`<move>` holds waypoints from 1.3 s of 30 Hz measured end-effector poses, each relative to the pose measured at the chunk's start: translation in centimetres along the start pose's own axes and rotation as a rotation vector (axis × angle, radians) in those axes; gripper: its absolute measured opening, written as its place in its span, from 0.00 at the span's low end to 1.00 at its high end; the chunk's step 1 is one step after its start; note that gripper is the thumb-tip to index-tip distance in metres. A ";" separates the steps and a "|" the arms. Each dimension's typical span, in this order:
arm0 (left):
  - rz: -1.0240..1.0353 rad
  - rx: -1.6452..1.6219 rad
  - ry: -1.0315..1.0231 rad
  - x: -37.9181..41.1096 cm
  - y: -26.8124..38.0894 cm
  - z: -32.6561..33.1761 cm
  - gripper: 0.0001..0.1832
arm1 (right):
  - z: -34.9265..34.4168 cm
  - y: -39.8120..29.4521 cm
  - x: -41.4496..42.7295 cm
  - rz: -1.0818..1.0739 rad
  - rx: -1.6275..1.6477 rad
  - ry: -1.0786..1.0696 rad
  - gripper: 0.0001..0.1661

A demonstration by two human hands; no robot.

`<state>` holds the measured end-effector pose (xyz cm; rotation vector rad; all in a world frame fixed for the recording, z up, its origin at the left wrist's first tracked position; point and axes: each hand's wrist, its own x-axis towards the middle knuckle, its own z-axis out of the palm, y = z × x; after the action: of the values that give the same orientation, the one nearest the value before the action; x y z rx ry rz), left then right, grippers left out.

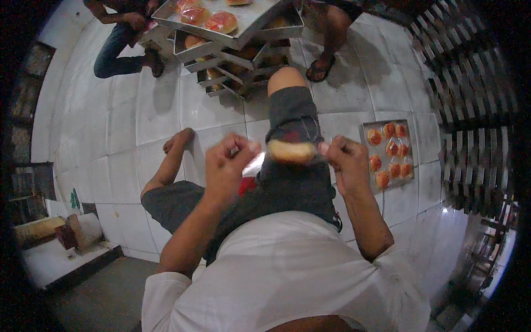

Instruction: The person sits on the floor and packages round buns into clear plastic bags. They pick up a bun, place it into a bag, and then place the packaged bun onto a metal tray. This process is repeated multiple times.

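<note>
Between my two hands, above my lap, hangs a blurred golden bread bun (292, 151), seemingly in a clear plastic wrapper. My left hand (230, 159) is to its left with fingers pinched, and my right hand (344, 159) is to its right, also pinched, close to the bun's end; each seems to grip an end of the wrapper, though the film is hardly visible. Below and right of my left hand, something shiny with red and white parts (247, 185) lies on my lap, partly hidden by that hand.
A metal tray (386, 187) of wrapped buns lies on the tiled floor at right. Ahead stand crosswise stacked metal trays (232, 41) with buns. Two other people sit beyond, one at each side of the stack. Many more metal trays (477, 162) are piled at far right.
</note>
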<state>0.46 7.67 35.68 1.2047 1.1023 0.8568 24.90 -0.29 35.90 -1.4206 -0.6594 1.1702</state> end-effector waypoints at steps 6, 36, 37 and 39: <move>-0.315 0.203 -0.240 -7.0 -9.0 -0.9 0.08 | -2.5 6.9 -7.3 0.282 -0.326 0.057 0.13; -0.035 0.151 0.273 -4.2 -13.3 -8.6 0.09 | 14.2 -17.0 26.3 -0.941 -1.311 0.052 0.35; -0.060 0.144 0.294 -4.1 -13.9 -9.0 0.09 | 14.9 -15.9 27.6 -0.697 -1.377 0.006 0.39; -0.072 0.121 0.298 -3.1 -15.6 -9.2 0.10 | 15.9 -11.6 29.1 -0.224 -1.021 -0.094 0.44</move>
<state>-9.96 4.39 20.96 1.1521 1.4475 0.9449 23.19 34.52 40.52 -2.0397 -1.5776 0.7164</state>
